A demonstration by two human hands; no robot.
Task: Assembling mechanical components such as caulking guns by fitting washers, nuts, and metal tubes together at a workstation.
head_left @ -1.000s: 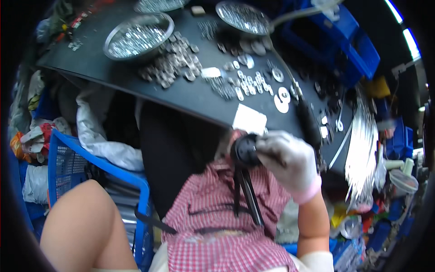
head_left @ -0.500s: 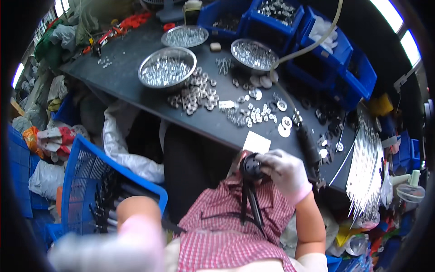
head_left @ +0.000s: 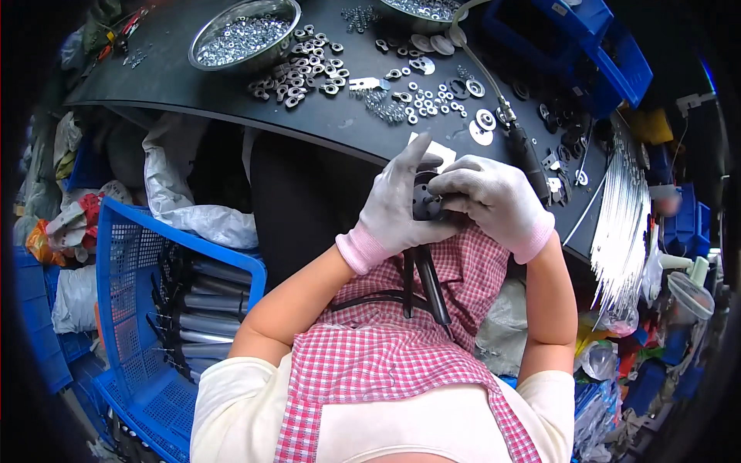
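Observation:
Above my lap, at the table's near edge, is a black round part [head_left: 421,202] with holes in its face. Two black tube-like legs [head_left: 432,289] hang below it over the checked apron. My left hand [head_left: 392,202], in a grey-white glove with a pink cuff, wraps round its left side with thumb and fingers. From the right, my gloved right hand [head_left: 490,197] has its fingertips pinched together at the face of the part. A tiny something may be between them, too small to make out. A white card [head_left: 441,154] lies just behind the hands, partly covered.
On the dark table [head_left: 340,119] lie metal fittings [head_left: 312,65], springs [head_left: 386,106], small white rings [head_left: 436,100] and discs [head_left: 482,131]. A steel bowl [head_left: 247,38] of small metal parts stands behind. A hosed black tool [head_left: 527,166] and metal rods [head_left: 617,231] lie right; a blue basket [head_left: 123,270] stands left.
My left hand has come up from the lower left and taken hold of the black round part. My right fingers have shifted onto its face. The view has tilted down.

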